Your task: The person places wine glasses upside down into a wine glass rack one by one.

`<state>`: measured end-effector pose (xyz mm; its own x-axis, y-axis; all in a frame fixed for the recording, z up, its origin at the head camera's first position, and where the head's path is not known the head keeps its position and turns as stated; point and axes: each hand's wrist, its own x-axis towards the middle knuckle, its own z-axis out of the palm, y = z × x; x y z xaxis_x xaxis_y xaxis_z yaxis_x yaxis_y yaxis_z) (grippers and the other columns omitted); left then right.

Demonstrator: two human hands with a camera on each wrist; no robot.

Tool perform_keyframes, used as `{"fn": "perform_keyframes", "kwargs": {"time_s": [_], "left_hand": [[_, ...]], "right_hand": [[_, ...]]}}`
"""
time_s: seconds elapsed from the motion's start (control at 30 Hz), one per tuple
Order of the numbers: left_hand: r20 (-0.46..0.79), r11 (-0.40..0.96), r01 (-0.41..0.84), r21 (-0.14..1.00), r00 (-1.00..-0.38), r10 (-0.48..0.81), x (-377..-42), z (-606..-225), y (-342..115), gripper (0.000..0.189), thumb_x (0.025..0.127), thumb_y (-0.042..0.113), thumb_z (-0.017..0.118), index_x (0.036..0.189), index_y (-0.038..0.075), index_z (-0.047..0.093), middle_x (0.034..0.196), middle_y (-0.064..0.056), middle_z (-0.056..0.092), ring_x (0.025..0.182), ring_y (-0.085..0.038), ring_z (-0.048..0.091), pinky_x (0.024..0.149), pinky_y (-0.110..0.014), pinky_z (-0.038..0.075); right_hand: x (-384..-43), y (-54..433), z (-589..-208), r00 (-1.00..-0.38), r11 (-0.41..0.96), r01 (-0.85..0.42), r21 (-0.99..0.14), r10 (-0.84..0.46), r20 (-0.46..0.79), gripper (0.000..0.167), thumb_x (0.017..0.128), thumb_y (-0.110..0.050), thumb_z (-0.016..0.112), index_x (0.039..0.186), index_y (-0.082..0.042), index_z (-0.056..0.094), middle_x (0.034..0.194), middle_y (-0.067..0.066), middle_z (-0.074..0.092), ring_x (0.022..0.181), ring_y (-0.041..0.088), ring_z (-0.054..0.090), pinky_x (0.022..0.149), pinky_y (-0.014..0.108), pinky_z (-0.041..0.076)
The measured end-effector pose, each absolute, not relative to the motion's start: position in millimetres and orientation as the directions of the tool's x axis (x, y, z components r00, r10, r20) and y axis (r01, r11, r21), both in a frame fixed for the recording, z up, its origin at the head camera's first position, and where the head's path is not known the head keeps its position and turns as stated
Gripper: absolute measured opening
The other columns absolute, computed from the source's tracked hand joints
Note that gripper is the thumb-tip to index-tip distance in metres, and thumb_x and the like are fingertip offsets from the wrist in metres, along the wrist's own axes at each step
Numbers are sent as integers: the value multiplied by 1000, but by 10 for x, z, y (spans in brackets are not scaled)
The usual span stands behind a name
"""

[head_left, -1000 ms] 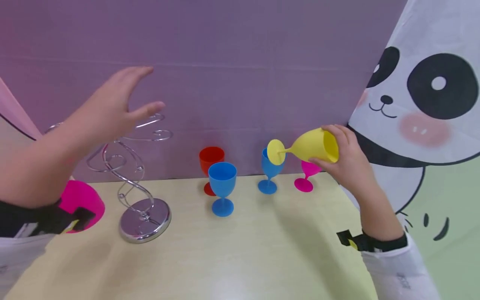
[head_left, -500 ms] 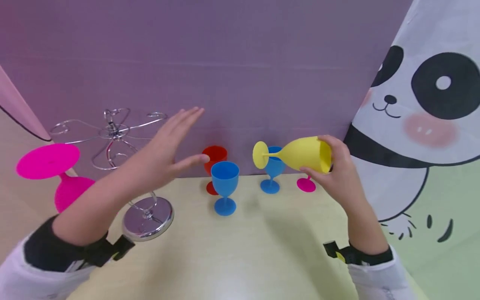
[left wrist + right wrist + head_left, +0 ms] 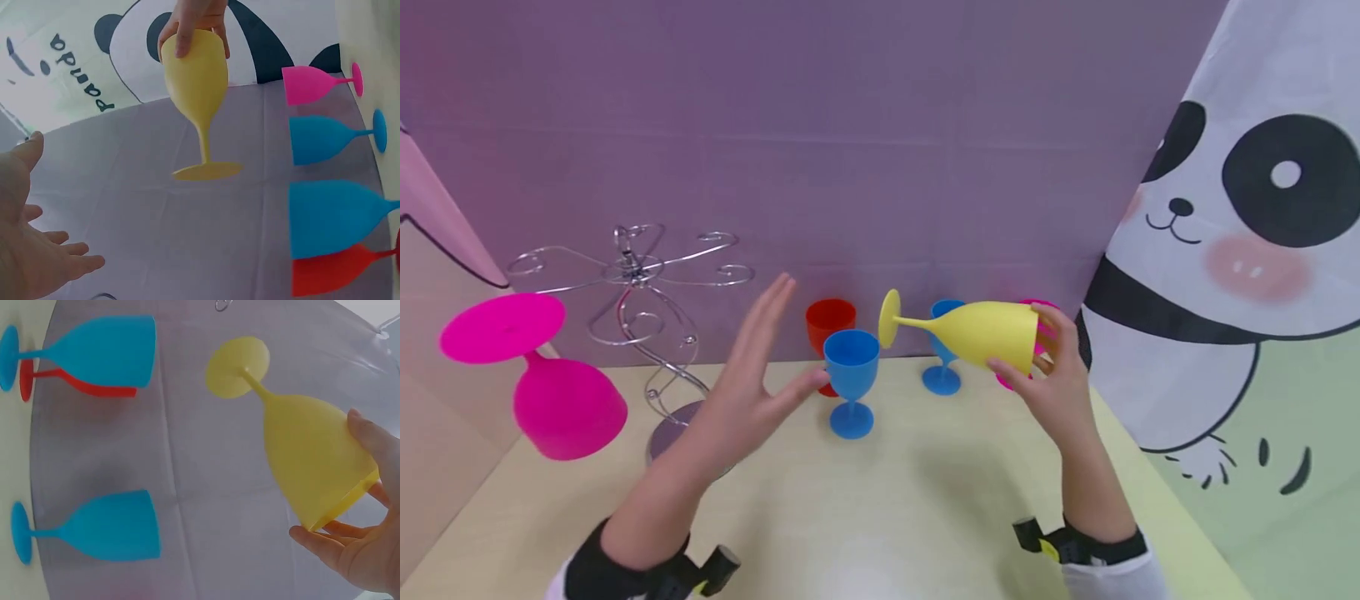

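My right hand (image 3: 1056, 387) grips a yellow goblet (image 3: 988, 332) near its rim. The goblet lies sideways in the air, its round foot pointing left toward my other hand. In the right wrist view, the thumb and fingertips hold the yellow bowl (image 3: 315, 456) at the mouth end. My left hand (image 3: 748, 387) is raised with fingers straight and thumb spread, holding nothing; the left wrist view shows a gap between its fingers and the goblet's foot (image 3: 207, 170). Behind the yellow goblet stand a blue goblet (image 3: 942, 381) and a pink goblet (image 3: 1039, 305), both partly hidden.
A chrome wire rack (image 3: 632, 271) with curled arms stands at the left, its base partly behind my left forearm. An upside-down pink goblet (image 3: 568, 408) hangs on its left side. A nearer blue goblet (image 3: 852, 367) stands before a red goblet (image 3: 830, 315).
My left hand has come down and right, away from the rack, uncovering the hanging pink goblet. My right hand has carried the yellow goblet left and lower, its foot nearing the left hand.
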<state>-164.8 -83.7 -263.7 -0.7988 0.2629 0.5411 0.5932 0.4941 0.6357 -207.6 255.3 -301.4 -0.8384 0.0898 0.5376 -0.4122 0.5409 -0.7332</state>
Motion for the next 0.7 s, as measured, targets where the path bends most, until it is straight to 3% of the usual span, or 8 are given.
{"fn": "perform_keyframes", "kwargs": {"time_s": [0.07, 0.2, 0.43, 0.7], "left_hand": [[547, 469, 579, 667, -808, 219, -1640, -2746, -825, 89, 89, 21, 69, 157, 23, 11, 163, -1, 9, 148, -29, 13, 106, -67, 32], [555, 420, 566, 710, -816, 162, -1642, -2966, -769, 92, 88, 17, 71, 157, 22, 10, 163, -4, 10, 148, -31, 16, 110, -61, 31], [514, 434, 506, 745, -851, 110, -1645, -3239, -754, 96, 88, 18, 71, 157, 27, 5, 163, -3, 8, 147, -31, 17, 113, -57, 29], [478, 303, 470, 829, -877, 50, -1625, -3498, -691, 98, 90, 16, 69, 155, 34, -2, 163, 1, 9, 148, -28, 20, 115, -41, 25]], "right_hand": [[-2063, 2510, -3057, -859, 466, -401, -789, 108, 501, 76, 84, -13, 75, 145, -18, 29, 138, 3, 43, 123, 22, 48, 94, 23, 51], [-2058, 2441, -3161, -884, 346, -390, -854, 121, 452, 76, 84, -9, 74, 145, -18, 28, 136, 0, 43, 115, 18, 51, 85, 13, 51], [-2042, 2276, -3327, -930, 207, -321, -924, 115, 349, 74, 87, -8, 71, 145, -19, 26, 136, 0, 42, 114, 21, 49, 83, 18, 54], [-1953, 2124, -3467, -976, 29, -196, -980, 89, 197, 69, 91, -11, 66, 144, -25, 25, 137, 8, 37, 119, 25, 46, 85, 22, 55]]}}
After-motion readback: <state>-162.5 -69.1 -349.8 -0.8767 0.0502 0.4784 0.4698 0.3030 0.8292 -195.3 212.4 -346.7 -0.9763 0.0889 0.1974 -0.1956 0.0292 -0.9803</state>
